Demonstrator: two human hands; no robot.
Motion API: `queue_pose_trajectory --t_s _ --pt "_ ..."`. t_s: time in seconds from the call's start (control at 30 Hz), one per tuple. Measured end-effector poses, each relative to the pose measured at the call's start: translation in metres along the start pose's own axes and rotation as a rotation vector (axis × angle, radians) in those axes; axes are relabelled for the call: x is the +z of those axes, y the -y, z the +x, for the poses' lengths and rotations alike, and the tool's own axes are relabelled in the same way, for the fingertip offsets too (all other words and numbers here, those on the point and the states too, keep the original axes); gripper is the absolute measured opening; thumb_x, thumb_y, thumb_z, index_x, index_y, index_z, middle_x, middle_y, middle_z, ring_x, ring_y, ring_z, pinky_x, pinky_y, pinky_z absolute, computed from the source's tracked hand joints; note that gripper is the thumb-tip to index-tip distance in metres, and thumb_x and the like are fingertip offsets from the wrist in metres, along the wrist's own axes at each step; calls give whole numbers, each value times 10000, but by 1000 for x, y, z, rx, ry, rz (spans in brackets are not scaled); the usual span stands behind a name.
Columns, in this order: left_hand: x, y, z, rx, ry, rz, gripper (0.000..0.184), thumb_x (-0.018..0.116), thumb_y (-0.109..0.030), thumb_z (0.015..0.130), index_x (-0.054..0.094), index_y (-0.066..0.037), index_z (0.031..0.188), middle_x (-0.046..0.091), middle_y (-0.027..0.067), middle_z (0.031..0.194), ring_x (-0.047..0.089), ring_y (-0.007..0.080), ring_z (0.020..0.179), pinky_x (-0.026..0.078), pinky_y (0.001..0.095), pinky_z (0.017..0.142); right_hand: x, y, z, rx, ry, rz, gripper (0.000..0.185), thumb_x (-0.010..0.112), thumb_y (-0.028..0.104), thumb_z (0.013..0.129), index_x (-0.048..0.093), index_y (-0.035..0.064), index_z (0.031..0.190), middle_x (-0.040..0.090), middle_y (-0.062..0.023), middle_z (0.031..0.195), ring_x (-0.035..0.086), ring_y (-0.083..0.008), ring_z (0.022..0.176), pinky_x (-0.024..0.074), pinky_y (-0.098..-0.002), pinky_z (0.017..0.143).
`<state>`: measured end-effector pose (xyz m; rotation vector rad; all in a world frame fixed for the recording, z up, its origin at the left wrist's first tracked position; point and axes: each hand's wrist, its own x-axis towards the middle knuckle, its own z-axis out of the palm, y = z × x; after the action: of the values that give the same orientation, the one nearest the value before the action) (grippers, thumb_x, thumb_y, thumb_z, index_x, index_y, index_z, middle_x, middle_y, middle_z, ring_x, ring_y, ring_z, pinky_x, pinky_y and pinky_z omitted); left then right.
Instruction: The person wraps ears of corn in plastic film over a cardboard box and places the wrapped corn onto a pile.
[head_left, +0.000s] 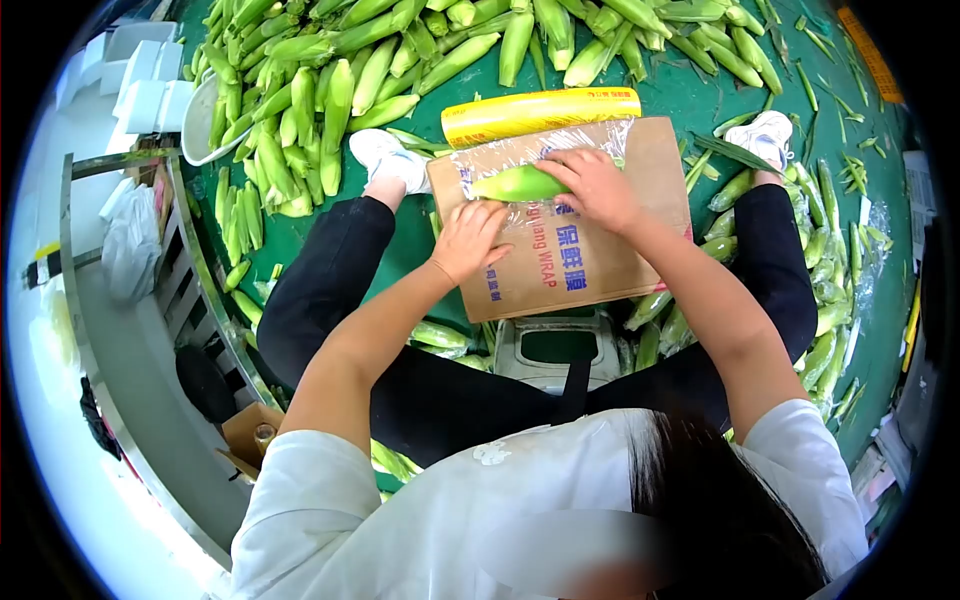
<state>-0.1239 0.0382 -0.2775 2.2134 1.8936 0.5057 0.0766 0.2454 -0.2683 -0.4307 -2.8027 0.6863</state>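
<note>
A green corn cob in its husk [520,184] lies on clear plastic film across the top of a cardboard box [530,255] between my legs. My left hand [470,238] rests at the cob's left end, its fingers together over the film edge and its thumb apart. My right hand [592,188] lies over the cob's right end, fingers stretched to the left. A yellow roll of wrap [540,115] sits just beyond the box, with film running from it to the cob.
A large heap of unwrapped corn [330,100] covers the far left floor. Film-wrapped cobs [825,290] lie on the right. A metal frame [205,270] and a white basin [200,120] stand at the left; a grey stool [557,375] is under me.
</note>
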Motion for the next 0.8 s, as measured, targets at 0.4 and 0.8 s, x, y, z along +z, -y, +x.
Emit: queue_pose_trajectory --t_s 0.4,0.8 --pt "-46 3 -18 -31 272 -412 100 628 -118 958 635 -47 1028 626 127 931 657 316 847 545 391 728 -34 10 -60 -53 391 80 659 745 265 866 508 318 1479 572 -112 1332 523 -280 1253 380 -442 1069" --pt "-88 74 139 -573 364 -307 415 776 -220 853 631 -87 1219 676 52 885 644 181 782 525 340 721 0 -31 49 34 -92 -80 416 653 426 910 648 136 1208 567 -152 1393 531 -314 1267 395 -494 1062"
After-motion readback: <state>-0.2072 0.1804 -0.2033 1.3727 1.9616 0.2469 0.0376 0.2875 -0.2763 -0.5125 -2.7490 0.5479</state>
